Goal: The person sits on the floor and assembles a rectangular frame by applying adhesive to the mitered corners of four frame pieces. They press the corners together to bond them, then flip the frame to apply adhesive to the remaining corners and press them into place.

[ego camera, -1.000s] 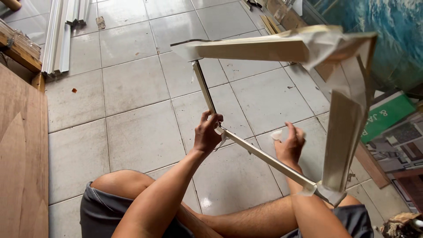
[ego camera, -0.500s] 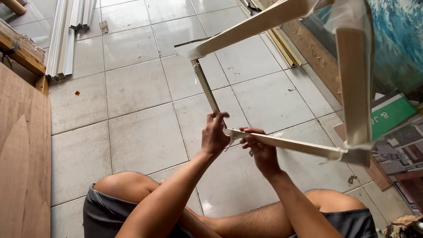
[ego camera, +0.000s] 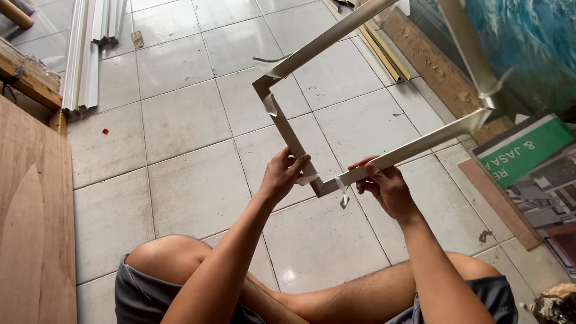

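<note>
Your left hand (ego camera: 282, 177) and right hand (ego camera: 384, 186) have fingers closed on the near corner of the aluminium frame (ego camera: 300, 144), held above the tiled floor (ego camera: 192, 180); its loose, taped joints could probably twist apart if you lever it

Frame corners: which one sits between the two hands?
The bottom corner of the pale frame, flanked by the left hand and right hand; the far-left corner is untouched.

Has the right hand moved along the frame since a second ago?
Yes. The right hand has slid in toward the frame corner, close to the left hand; earlier it gripped farther out, nearer the right knee.
</note>
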